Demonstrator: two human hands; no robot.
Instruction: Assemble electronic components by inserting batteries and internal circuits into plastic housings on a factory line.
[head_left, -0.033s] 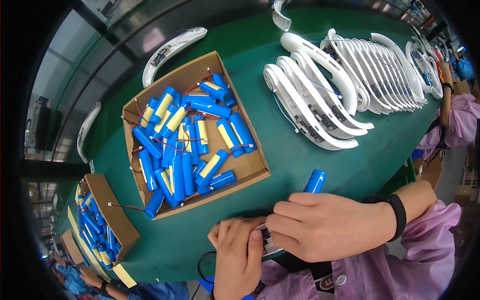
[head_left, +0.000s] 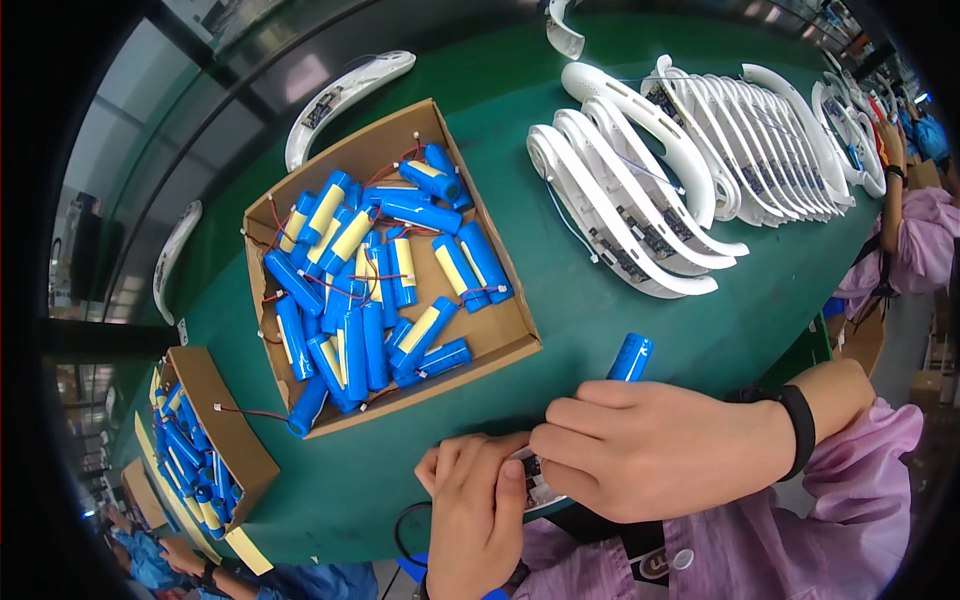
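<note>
Close to my body, my left hand (head_left: 478, 510) is closed around a white curved shell with a circuit board (head_left: 540, 484), mostly covered by both hands. My right hand (head_left: 665, 450) lies across the shell's other side, its fingers curled down at the board. What those fingertips pinch is hidden beneath them. A blue cylindrical battery (head_left: 632, 357) sticks out beyond the knuckles of my right hand; its lower part is covered, and I cannot tell whether the hand grips it.
An open cardboard box (head_left: 495, 352) of blue batteries with wires stands ahead on the green table (head_left: 480, 395). Another battery box (head_left: 232, 425) is at the left. White curved shells (head_left: 625, 200) stand in a row at the far right. Other people (head_left: 915, 230) work at both sides.
My right hand and the blue battery have shifted very slightly away from me. My left hand keeps its place on the shell.
</note>
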